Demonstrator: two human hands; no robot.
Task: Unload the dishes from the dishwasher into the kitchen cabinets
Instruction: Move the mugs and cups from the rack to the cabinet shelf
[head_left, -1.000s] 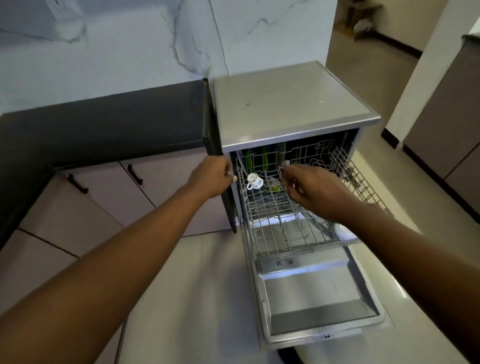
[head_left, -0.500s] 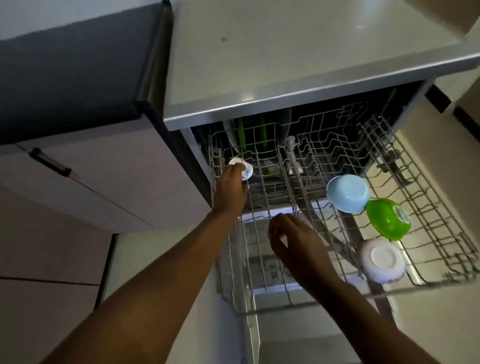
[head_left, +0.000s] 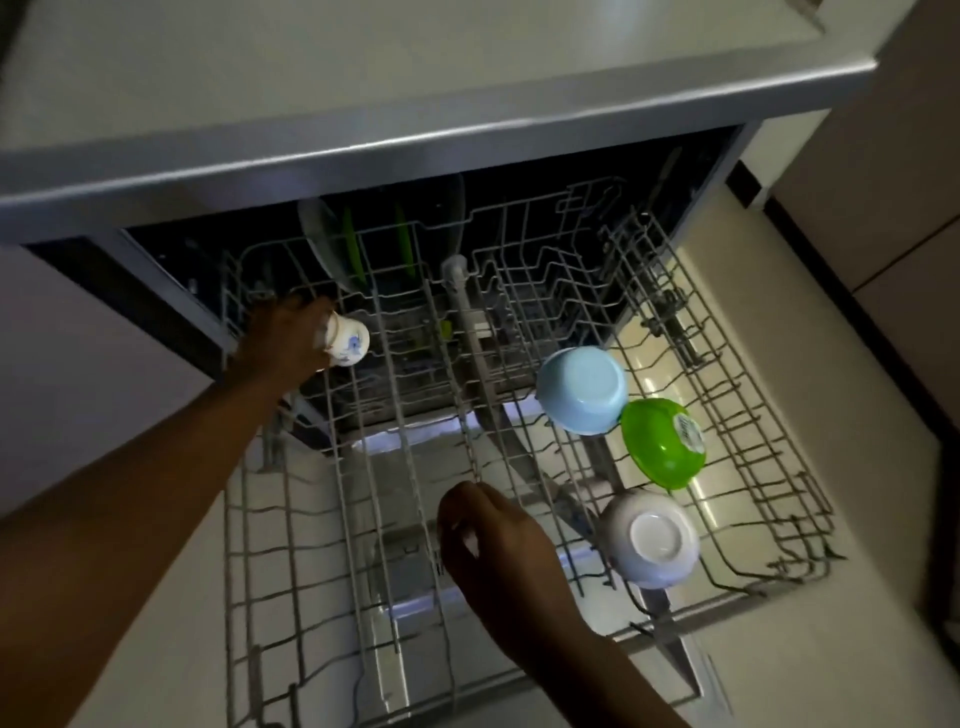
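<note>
Dishwasher (head_left: 415, 124): standing open under a pale top, its dark cavity lying at the far side of the view.
Upper rack (head_left: 519, 519): sitting pulled out toward the near side, wire tines mostly bare across the left and middle.
Progress: looking early, by my judgement; nothing seems to be going into a cabinet yet, and every dish in view is sitting in the racks or just leaving them.
Plates (head_left: 332, 244): standing on edge deep at the far left, clear and green ones together, partly hidden in the dark.
Blue bowl (head_left: 582, 389): lying upside down at the right of the rack, touching the green one.
Green bowl (head_left: 662, 441): tilting on its side just beside it, a label showing on its base.
White bowl (head_left: 649, 540): resting upside down nearest, foot ring facing up.
Cup (head_left: 348, 340): small, white with a blue motif, lying tipped at the far left of the rack.
Left hand (head_left: 283, 340): its grip closing around the cup.
Right hand (head_left: 488, 540): hovering over the rack's middle wires, fingers loosely curled, holding nothing.
</note>
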